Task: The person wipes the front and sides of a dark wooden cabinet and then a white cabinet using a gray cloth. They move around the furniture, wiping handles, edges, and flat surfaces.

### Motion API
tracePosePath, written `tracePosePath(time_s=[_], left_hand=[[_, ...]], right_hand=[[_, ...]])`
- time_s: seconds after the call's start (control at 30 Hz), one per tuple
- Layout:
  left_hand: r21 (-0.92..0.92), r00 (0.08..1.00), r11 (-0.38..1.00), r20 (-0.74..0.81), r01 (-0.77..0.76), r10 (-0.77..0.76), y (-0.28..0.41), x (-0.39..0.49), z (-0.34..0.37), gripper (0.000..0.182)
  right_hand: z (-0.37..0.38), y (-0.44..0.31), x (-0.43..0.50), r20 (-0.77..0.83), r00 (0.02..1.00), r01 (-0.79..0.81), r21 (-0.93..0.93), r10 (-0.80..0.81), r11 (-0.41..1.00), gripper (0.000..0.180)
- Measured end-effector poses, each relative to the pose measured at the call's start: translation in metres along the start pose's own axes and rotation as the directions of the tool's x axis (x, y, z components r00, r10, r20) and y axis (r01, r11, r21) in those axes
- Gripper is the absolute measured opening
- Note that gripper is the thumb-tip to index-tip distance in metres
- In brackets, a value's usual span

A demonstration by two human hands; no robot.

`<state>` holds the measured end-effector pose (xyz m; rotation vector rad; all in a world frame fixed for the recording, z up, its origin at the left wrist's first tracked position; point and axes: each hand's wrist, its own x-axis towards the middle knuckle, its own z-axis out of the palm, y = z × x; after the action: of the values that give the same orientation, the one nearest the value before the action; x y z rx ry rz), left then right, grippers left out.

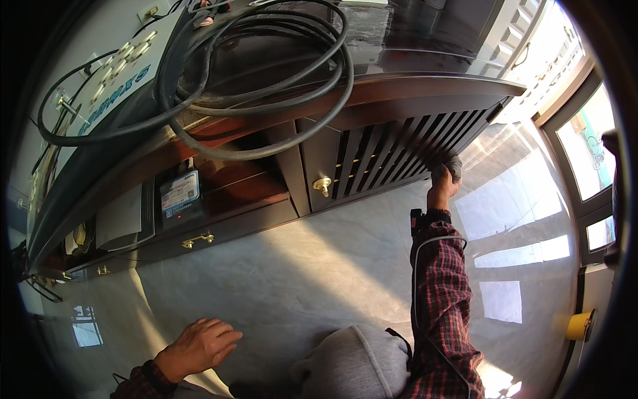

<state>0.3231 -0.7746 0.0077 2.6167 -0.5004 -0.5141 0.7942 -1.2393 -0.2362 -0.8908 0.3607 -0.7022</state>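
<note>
My right hand (445,184) is shut on a bunched dark grey cloth (454,167) at the far right end of the dark wooden cabinet's slatted door (398,144). Its arm stretches forward in a red-and-black checked sleeve. Part of the cloth lies hidden behind my fingers, and a dark blur covers the slats just beside it. A round brass knob (322,185) sits on the door's left side. Low at the left, my left hand (203,344) hangs over the grey floor (299,264) with loosely bent fingers and nothing in it.
A thick black cable coil (279,149) hangs over the cabinet's front edge, beside a leaning television (114,95). A small black box (180,197) with a red light stands on the open shelf. A rounded shape in grey fabric (354,364) fills the bottom middle; I cannot tell what it is.
</note>
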Motion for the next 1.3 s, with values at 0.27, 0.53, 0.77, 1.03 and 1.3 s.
tracePosePath(time_s=[0.27,0.53,0.77,1.03,1.3], left_hand=[[0.033,0.998,0.998,-0.028,-0.053,0.054,0.003,0.0,-0.003,0.026],[0.033,0.999,0.999,-0.037,-0.035,0.036,0.009,-0.015,-0.001,0.024],[0.066,0.995,0.997,-0.085,-0.039,0.044,0.015,-0.027,-0.009,0.026],[0.107,0.981,0.994,-0.194,0.009,0.012,0.019,-0.047,-0.026,0.026],[0.106,0.982,0.994,-0.184,-0.028,0.048,0.019,-0.045,-0.022,0.025]], right_hand=[[-0.002,0.047,-0.194,0.186,0.962,-0.203,0.006,0.198,0.979,0.034],[0.044,0.011,-0.387,0.474,0.594,-0.704,-0.085,0.65,0.705,0.032],[0.041,-0.01,-0.4,0.648,0.329,-0.736,-0.279,0.687,0.617,0.026],[0.068,-0.003,-0.389,0.407,0.492,-0.779,-0.189,0.77,0.598,0.009],[0.094,-0.061,-0.431,0.74,0.183,-0.765,-0.306,0.648,0.566,0.025]])
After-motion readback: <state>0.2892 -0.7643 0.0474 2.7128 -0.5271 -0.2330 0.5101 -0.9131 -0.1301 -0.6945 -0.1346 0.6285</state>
